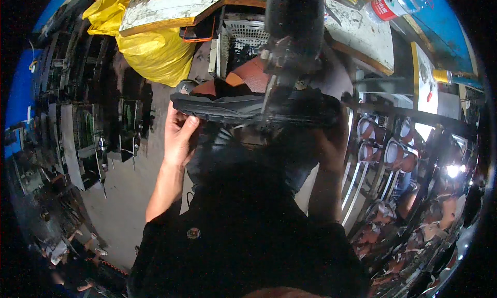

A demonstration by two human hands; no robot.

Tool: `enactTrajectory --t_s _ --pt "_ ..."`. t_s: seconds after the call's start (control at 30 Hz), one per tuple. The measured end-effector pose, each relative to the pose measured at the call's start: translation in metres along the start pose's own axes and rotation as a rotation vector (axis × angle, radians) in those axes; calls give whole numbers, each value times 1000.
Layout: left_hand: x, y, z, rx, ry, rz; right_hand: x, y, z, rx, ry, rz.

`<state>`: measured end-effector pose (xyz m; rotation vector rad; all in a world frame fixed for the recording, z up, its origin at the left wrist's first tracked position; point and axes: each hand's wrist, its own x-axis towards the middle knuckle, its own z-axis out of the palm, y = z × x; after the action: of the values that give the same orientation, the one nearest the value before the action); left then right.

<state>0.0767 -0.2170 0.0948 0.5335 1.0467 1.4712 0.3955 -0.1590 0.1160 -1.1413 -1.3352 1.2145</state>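
Observation:
A shoe with a thick black sole (228, 107) and a reddish-brown leather upper (251, 74) lies crosswise in front of me, its sole edge turned toward me. My left hand (180, 137) grips the left end of the sole, thumb on the near side, the other fingers mostly behind it. At the opposite end my right hand (331, 140) is closed round the sole, dim in the shadow. A dark upright machine column (294, 28) comes down over the middle of the shoe and hides part of it. A narrow metal part (272, 91) of it crosses the sole.
Worn white tabletops (160, 10) flank the column. A white plastic basket (243, 31) sits between them, beside a yellow sack (160, 54). On the right top lies a plastic bottle (396, 7). Racks of brown shoes (399, 155) stand right; dark metal racks (77, 142) stand left.

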Motion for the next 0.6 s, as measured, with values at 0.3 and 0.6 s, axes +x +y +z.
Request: enactTrajectory --t_s 0.3,0.6 --pt "0 18 -26 78 118 100 6 -23 55 157 -57 217" --pt "-1 7 -37 60 144 29 11 -15 63 60 -144 191"
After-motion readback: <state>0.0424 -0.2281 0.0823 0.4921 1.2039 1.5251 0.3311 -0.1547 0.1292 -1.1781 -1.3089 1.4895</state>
